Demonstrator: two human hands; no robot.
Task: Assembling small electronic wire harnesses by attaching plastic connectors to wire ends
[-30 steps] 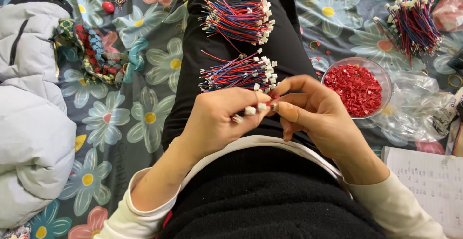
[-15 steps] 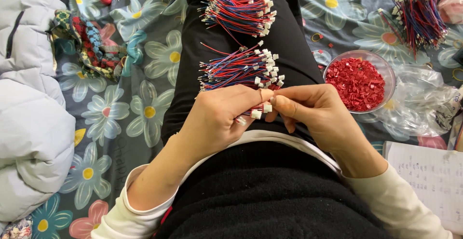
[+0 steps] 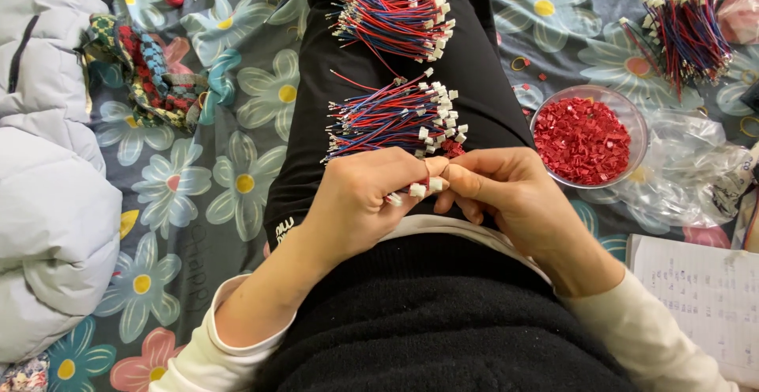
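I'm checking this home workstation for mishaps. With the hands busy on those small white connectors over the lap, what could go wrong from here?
1. The two wire bundles lie loose on the sloping lap; a leg shift could slide them onto the floral cloth.
2. The bowl of red pieces sits close to the right hand; an elbow swing might tip it.
3. The left hand pinches several white connectors; one may drop unnoticed.

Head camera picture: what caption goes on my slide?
Two hands, left hand and right hand, pinch small white connectors above a lap.
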